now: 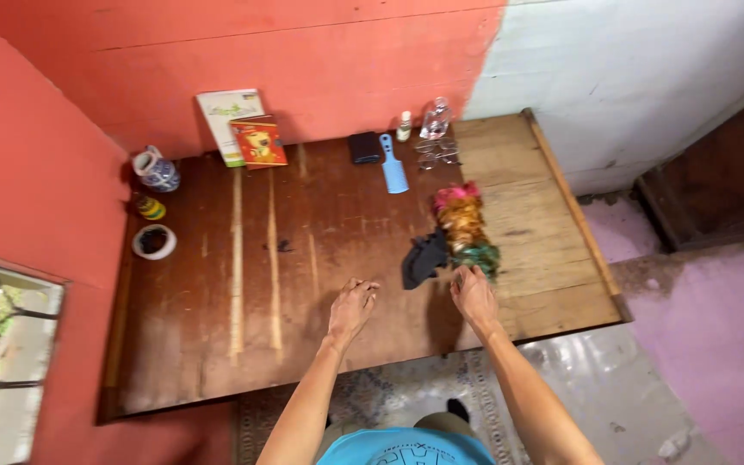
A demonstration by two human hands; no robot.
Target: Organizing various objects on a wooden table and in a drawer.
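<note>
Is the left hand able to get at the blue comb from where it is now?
Probably yes. The left hand rests open on the table, and only bare wood lies between it and the blue comb, though that's a long forward stretch.

Wooden table [217,344], books [243,129], comb [393,165], duster [465,228], vase [157,170]

Your forearms are bare, no sleeves; left hand [351,307] and right hand [474,295] ungloved; light-blue printed shirt [406,448].

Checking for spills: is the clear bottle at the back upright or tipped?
Upright: the clear bottle stands on its base by the wall.
</note>
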